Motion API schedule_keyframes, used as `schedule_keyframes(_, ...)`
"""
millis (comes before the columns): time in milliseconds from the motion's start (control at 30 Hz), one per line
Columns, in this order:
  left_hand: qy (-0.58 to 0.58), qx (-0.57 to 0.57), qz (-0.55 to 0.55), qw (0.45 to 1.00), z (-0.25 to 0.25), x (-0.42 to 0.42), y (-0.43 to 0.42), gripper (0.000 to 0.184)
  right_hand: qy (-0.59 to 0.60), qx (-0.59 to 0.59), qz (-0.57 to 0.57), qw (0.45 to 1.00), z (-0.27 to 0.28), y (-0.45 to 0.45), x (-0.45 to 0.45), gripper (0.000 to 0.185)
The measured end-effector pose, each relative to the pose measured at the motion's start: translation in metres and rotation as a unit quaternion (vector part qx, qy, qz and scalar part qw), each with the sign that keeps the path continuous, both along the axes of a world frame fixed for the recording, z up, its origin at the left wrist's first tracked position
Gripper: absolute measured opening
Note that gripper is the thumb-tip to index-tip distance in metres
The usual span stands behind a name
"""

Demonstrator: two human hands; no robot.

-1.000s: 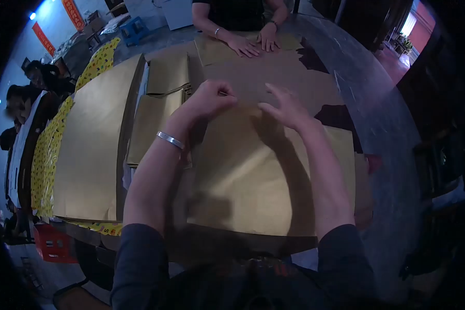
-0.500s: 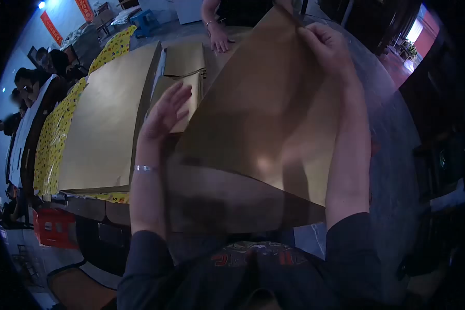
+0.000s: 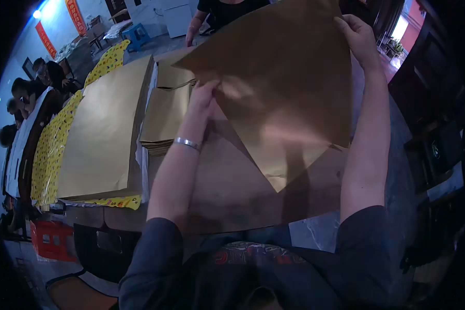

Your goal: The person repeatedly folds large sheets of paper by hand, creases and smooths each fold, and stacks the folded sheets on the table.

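A large sheet of brown paper is held up in front of me, tilted, with one corner pointing down over the table. At its upper right edge, my right hand pinches the paper between thumb and fingers. My left hand, with a bracelet at the wrist, is closed at the sheet's left edge; its fingertips are partly hidden by the paper. Just left of that hand lies a stack of folded brown paper. Farther left is a big flat stack of brown sheets.
A yellow patterned cloth lies under the big stack on the table. Across the table stands another person, one arm lowered. A red crate and chair are at lower left. Several people sit far left.
The sheet has been raised and turned, its lower corner now hanging down. My right hand moved up and right. My left hand went from open to the sheet's edge. The other person's hand drew back.
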State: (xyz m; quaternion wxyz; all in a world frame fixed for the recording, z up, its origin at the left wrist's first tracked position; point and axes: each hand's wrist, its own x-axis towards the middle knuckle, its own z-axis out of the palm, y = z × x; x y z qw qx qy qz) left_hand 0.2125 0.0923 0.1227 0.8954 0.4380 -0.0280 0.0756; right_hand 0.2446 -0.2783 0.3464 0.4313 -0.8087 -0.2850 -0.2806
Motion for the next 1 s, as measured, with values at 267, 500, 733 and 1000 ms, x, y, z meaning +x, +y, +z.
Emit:
schedule_keyframes(267, -0.186, 0.267, 0.107, 0.94, 0.202, 0.033, 0.012, 0.033, -0.133, 0.008, -0.053, 0.99, 0.052, -0.083, -0.016, 0.026)
schedule_keyframes(500, -0.292, 0.515, 0.156, 0.791, 0.196, -0.113, 0.037, 0.026, -0.255, -0.05, -0.24, 0.935, 0.0, -0.106, -0.173, 0.019)
schedule_keyframes(733, -0.269, 0.844, -0.153, 0.437, 0.001, -0.234, 0.062, 0.015, -0.138, -0.219, -0.012, 0.966, -0.172, -0.094, -0.319, 0.014)
schedule_keyframes(1000, -0.17, 0.691, -0.115, 0.693, -0.099, -0.354, 0.027, 0.019, 0.04, -0.299, -0.04, 0.953, -0.246, -0.1, -0.417, 0.016)
